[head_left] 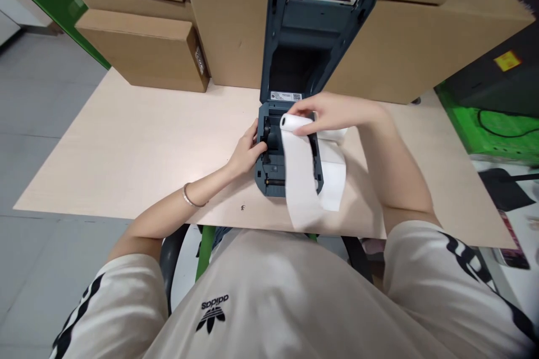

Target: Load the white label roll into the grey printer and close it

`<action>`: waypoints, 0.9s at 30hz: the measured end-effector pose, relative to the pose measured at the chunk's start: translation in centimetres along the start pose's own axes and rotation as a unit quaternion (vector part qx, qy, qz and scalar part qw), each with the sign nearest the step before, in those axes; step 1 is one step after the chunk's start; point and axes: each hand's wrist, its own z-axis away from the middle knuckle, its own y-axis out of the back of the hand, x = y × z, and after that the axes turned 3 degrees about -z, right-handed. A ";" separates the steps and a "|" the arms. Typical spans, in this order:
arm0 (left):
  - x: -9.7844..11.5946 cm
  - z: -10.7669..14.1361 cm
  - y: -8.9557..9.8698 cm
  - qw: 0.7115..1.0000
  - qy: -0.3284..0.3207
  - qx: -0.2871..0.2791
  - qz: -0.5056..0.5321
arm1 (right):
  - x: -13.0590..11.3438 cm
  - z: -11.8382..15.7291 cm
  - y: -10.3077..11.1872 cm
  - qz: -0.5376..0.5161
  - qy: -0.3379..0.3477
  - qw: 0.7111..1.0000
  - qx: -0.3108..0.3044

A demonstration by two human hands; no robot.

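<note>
A dark blue-grey label printer [274, 171] stands on the light wooden table [168, 140], its lid [314, 33] raised. My left hand [245, 151] grips the left side of the printer body, thumb over the rim. In my right hand [314, 112] is a white paper roll [295, 122], pinched between thumb and fingers above the printer's open bay. A long paper strip [301, 174] hangs from the roll over the printer's front right. Beside the printer on the right lies more white paper [334, 171], partly hidden by the strip.
Behind the printer stand large cardboard boxes [236, 28], with a smaller box [143, 53] at the back left. On the right are a green crate [488, 129] and a phone [514, 258]. A small dark scrap [242, 207] lies near the table's front edge.
</note>
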 end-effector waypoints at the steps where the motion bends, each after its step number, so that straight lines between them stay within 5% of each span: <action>1: 0.2 0.0 0.0 1.000 0.002 -0.001 0.000 | -0.2 -1.4 -0.8 0.044 -0.019 0.999 0.010; 7: 0.4 0.0 -0.1 1.000 -0.010 -0.001 -0.018 | 1.0 -4.1 -4.1 0.166 -0.005 0.984 0.064; 11: 0.1 0.0 -0.1 1.000 -0.007 -0.001 -0.025 | 1.3 -1.2 -4.9 0.134 0.052 0.980 0.137; 18: -0.1 0.2 -0.1 1.000 0.001 0.005 -0.009 | -1.0 4.2 -7.4 -0.044 0.106 0.980 0.162; 27: 0.1 -0.4 0.0 0.999 0.032 -0.019 0.002 | -3.9 8.1 -12.2 0.029 0.149 0.964 0.220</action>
